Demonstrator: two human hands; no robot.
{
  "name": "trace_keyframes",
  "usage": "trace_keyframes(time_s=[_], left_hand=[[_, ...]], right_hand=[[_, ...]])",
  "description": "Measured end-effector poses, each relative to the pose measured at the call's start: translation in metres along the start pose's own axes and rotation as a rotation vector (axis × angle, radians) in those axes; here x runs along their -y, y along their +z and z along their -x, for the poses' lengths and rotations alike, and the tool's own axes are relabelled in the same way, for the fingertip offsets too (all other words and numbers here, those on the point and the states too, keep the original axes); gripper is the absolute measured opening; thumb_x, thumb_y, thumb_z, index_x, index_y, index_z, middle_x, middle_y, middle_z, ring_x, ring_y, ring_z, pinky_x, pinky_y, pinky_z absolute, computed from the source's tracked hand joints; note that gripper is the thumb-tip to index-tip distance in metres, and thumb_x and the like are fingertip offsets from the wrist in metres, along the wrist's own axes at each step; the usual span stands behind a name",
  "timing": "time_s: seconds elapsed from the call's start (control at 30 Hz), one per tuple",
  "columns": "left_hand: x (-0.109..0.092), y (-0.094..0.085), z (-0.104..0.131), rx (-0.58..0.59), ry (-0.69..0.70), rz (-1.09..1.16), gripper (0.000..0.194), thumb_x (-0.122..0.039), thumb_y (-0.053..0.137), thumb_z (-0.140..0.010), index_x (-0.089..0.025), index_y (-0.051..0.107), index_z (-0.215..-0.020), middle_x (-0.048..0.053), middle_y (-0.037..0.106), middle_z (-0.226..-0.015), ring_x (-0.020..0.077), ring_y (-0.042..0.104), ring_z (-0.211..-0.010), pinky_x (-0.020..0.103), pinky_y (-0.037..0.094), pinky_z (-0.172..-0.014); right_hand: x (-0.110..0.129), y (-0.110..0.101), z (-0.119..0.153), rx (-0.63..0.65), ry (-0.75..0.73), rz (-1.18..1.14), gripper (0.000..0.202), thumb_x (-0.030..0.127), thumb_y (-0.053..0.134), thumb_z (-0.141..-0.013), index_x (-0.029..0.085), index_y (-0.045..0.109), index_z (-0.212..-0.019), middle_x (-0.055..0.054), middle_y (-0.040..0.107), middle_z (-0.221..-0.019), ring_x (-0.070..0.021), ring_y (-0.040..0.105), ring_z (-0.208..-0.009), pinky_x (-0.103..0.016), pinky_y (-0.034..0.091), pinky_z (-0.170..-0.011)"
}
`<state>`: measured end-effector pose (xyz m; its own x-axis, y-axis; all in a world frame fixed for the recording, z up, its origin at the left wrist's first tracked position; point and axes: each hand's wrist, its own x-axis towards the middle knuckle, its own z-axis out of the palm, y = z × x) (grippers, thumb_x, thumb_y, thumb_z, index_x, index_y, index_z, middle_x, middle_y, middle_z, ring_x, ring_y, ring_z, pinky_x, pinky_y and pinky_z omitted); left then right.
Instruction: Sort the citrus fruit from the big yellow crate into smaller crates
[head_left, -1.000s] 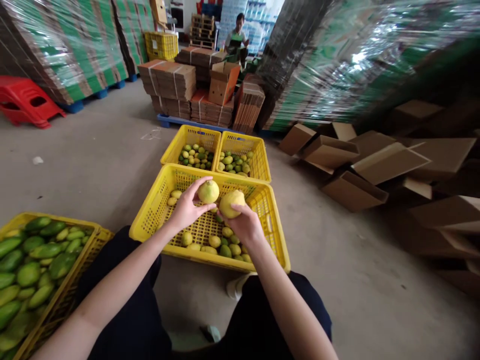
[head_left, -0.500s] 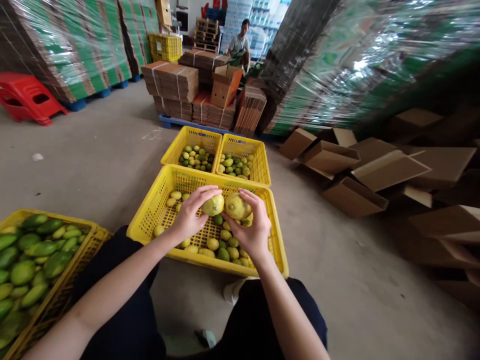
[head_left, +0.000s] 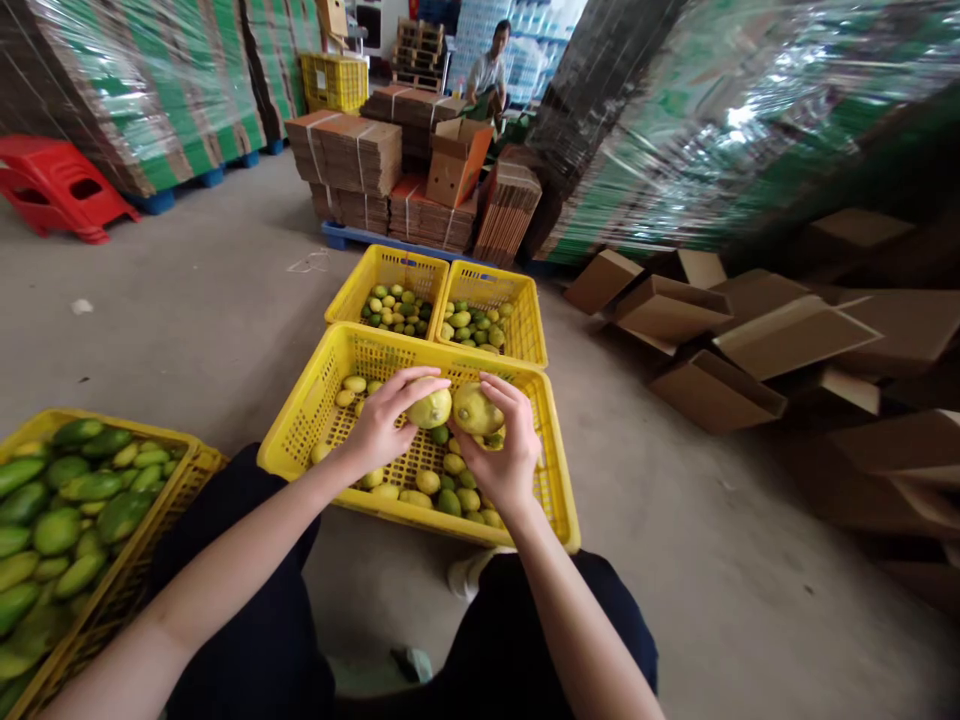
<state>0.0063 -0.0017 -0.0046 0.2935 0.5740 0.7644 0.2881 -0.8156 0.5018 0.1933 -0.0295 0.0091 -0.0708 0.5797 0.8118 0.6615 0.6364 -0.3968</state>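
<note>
My left hand [head_left: 388, 420] is closed around a yellow-green lemon [head_left: 430, 408], its blossom or stem end facing me. Beside it, my right hand [head_left: 506, 445] grips a second, slightly larger lemon [head_left: 477, 410] between thumb and fingers. Both are held side by side above a yellow plastic crate [head_left: 296, 425]. Inside that crate lie yellow lemons [head_left: 427, 482] and greener ones [head_left: 448, 502], mostly towards its near right part, with some along the left side. My hands and forearms hide part of the crate's contents.
Two smaller-looking yellow crates [head_left: 536, 325] with lemons stand just beyond. At my left is a crate [head_left: 187, 450] full of green fruit. Cardboard boxes [head_left: 716, 390] lie on the right; a red stool [head_left: 64, 190] is far left. A person [head_left: 489, 75] sits behind stacked flat cartons [head_left: 352, 150].
The camera view has shifted slightly, so the surroundings sit a little higher and further right. Both hands keep the same lemons in nearly the same pose.
</note>
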Motion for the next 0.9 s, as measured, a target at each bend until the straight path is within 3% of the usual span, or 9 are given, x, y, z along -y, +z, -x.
trace_keyframes(time_s=[0.23,0.47,0.6,0.67,0.77,0.83,0.9], left_hand=[[-0.001,-0.002,0.0,0.022,-0.015,-0.064,0.075,0.008,0.055,-0.076,-0.032,0.05,-0.14,0.01,0.052,-0.136,0.0261,0.06,-0.121,0.046,0.055,-0.101],[0.0,-0.002,0.0,0.068,-0.042,-0.057,0.078,0.004,0.057,-0.076,-0.032,0.046,-0.144,0.009,0.057,-0.128,0.0275,0.058,-0.122,0.047,0.053,-0.103],[-0.003,-0.005,-0.004,0.071,-0.186,0.028,0.073,-0.009,0.068,-0.078,-0.03,0.048,-0.145,0.01,0.056,-0.13,0.0293,0.059,-0.122,0.046,0.052,-0.102],[-0.004,-0.007,-0.007,0.078,-0.385,0.123,0.07,-0.023,0.078,-0.075,-0.025,0.053,-0.141,0.012,0.058,-0.127,0.0298,0.063,-0.114,0.043,0.057,-0.094],[-0.001,-0.008,-0.011,0.192,-0.801,0.376,0.06,-0.045,0.081,-0.073,-0.017,0.065,-0.123,0.013,0.069,-0.107,0.026,0.071,-0.086,0.036,0.06,-0.072],[0.001,-0.006,-0.011,0.251,-1.035,0.558,0.055,-0.056,0.075,-0.075,-0.015,0.068,-0.111,0.011,0.072,-0.089,0.0221,0.071,-0.066,0.033,0.058,-0.06],[0.004,-0.003,-0.011,0.248,-1.176,0.685,0.057,-0.065,0.069,-0.077,-0.014,0.069,-0.102,0.009,0.07,-0.071,0.0201,0.067,-0.052,0.03,0.053,-0.051]], right_hand=[[0.0,0.006,0.004,-0.021,0.046,0.034,0.05,0.021,0.074,-0.082,0.027,0.054,-0.128,-0.012,0.068,-0.122,-0.0295,0.066,-0.114,-0.05,0.057,-0.093],[-0.001,0.008,0.005,-0.023,0.16,-0.015,0.044,0.025,0.077,-0.079,0.026,0.059,-0.119,-0.011,0.069,-0.121,-0.0289,0.066,-0.114,-0.05,0.055,-0.097],[0.001,0.006,0.001,0.068,0.537,-0.33,0.05,0.035,0.085,-0.069,0.026,0.061,-0.112,-0.006,0.071,-0.112,-0.0261,0.068,-0.103,-0.041,0.059,-0.087],[0.001,0.006,-0.002,0.143,0.778,-0.514,0.045,0.039,0.086,-0.066,0.025,0.062,-0.102,-0.002,0.072,-0.096,-0.0215,0.069,-0.087,-0.033,0.06,-0.074],[0.001,0.008,-0.007,0.246,1.117,-0.745,0.034,0.047,0.079,-0.073,0.022,0.063,-0.087,-0.001,0.069,-0.078,-0.017,0.065,-0.067,-0.026,0.057,-0.055],[0.002,0.009,-0.011,0.371,1.366,-0.887,0.032,0.05,0.068,-0.082,0.019,0.063,-0.089,-0.003,0.068,-0.071,-0.0172,0.063,-0.056,-0.026,0.054,-0.043],[0.004,0.008,-0.017,0.49,1.592,-0.999,0.035,0.05,0.054,-0.091,0.017,0.063,-0.094,-0.004,0.067,-0.063,-0.0182,0.061,-0.047,-0.027,0.051,-0.035]])
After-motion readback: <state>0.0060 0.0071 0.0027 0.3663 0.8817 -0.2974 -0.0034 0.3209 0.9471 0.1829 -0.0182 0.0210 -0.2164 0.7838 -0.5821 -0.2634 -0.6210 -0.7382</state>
